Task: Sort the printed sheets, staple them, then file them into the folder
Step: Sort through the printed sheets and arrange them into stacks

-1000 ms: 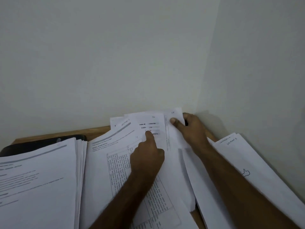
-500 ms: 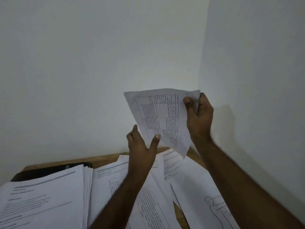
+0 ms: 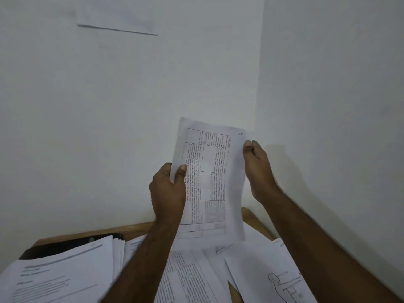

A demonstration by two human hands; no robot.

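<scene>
Nearest me, a thick stack of sheets [image 3: 63,274] sits at my left over a dark folder [image 3: 65,246], and loose sheets [image 3: 258,267] lie fanned across the wooden table [image 3: 258,224]. I see no stapler and nothing stapled, so I judge I am early in the sorting, with stapling and filing yet to do. Further out, I hold one printed sheet [image 3: 213,178] upright above the table. My left hand [image 3: 168,193] pinches its left edge, thumb in front. My right hand [image 3: 258,169] pinches its right edge near the top, fingers curled behind.
</scene>
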